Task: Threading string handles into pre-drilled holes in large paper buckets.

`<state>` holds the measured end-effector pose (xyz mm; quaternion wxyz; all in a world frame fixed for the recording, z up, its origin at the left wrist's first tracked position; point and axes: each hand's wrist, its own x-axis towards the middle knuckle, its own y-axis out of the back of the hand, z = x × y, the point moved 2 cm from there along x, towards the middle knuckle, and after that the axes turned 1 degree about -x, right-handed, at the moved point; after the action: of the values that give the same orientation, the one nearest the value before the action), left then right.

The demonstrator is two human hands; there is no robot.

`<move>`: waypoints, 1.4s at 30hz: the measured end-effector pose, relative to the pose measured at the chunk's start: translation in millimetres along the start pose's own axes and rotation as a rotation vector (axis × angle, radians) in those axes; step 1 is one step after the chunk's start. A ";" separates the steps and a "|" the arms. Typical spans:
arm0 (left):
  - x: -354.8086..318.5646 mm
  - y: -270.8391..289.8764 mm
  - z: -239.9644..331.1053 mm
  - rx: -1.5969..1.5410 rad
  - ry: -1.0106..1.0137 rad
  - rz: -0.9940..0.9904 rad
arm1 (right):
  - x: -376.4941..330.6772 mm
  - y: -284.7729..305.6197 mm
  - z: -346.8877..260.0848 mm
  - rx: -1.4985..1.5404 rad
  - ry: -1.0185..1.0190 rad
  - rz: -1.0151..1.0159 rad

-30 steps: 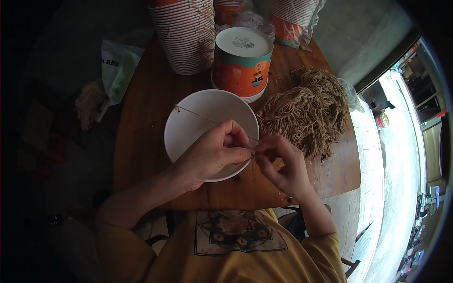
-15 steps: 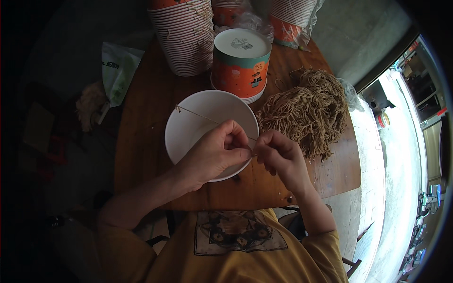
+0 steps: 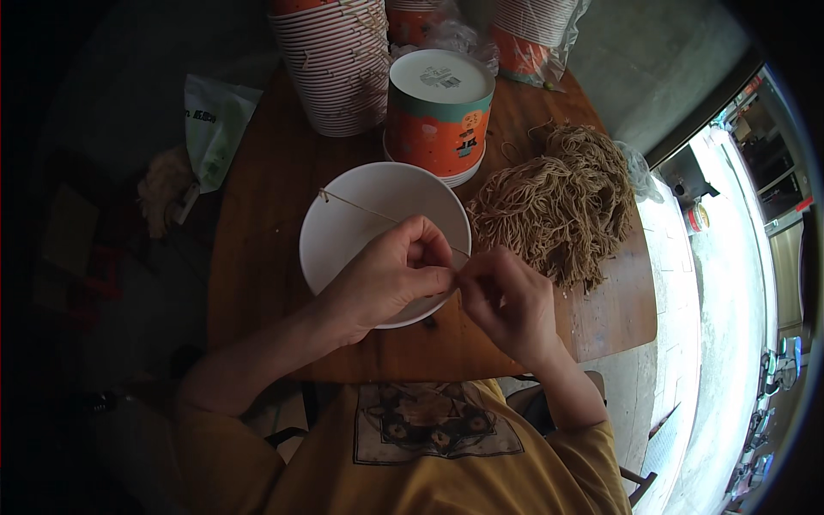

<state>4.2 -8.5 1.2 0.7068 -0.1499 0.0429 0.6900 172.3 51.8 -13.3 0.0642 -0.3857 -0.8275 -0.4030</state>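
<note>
A white paper bucket (image 3: 343,245) stands on the table before me, its open mouth facing up. A thin tan string (image 3: 360,207) is fastened at the left of its rim and runs across the mouth to my hands. My left hand (image 3: 403,270) is closed in a pinch on the string over the bucket's right side. At the right rim, my right hand (image 3: 513,300) pinches the string's end, fingertips close to my left thumb. The exact spot where the fingers meet the rim is partly hidden. Right of the bucket lies a heap of tan strings (image 3: 562,202).
Behind the bucket stands an upside-down orange and green bucket (image 3: 438,129). A tall stack of nested buckets (image 3: 339,77) is at the back left, and plastic-wrapped buckets (image 3: 532,43) at the back right. A white-green bag (image 3: 215,129) sits left of the wooden table (image 3: 257,300).
My right hand has turned and shifted slightly downward, bringing its fingertips closer to my left thumb. The left hand and the bucket have stayed almost in place.
</note>
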 end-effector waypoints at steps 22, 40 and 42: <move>1.9 1.8 -2.8 -0.078 0.058 -0.018 | -8.6 -6.7 14.3 0.768 -0.496 -0.037; -6.7 1.6 -0.2 0.198 0.031 -0.061 | -10.7 -12.0 18.2 0.597 -0.295 -0.017; -6.2 -0.3 -1.7 0.183 0.021 -0.070 | -11.2 -14.1 20.0 0.646 -0.294 -0.021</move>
<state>4.5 -14.9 1.2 0.7408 -0.0935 0.1076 0.6564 174.5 54.2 -40.0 0.0591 -0.3910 -0.9165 -0.0611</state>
